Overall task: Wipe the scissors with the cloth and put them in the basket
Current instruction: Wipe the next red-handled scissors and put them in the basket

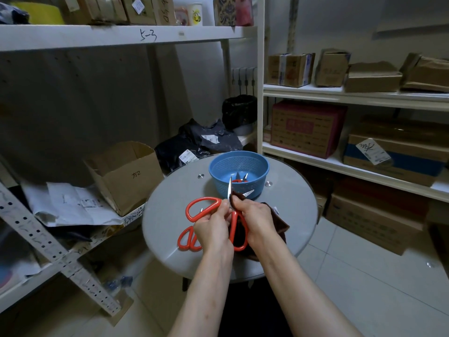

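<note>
Over the table's [170, 190] middle, the left hand [213, 227] grips the opened scissors [233, 229]. The right hand [257, 222] pinches the brown cloth [279, 222] round one blade. The basket [218, 166] stands by the far edge.

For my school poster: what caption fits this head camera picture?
Left hand holds open scissors while right hand wipes a blade with the cloth, near the basket.

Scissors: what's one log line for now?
left hand: holds open red-handled metal scissors | right hand: wipes them with dark brown cloth
</note>
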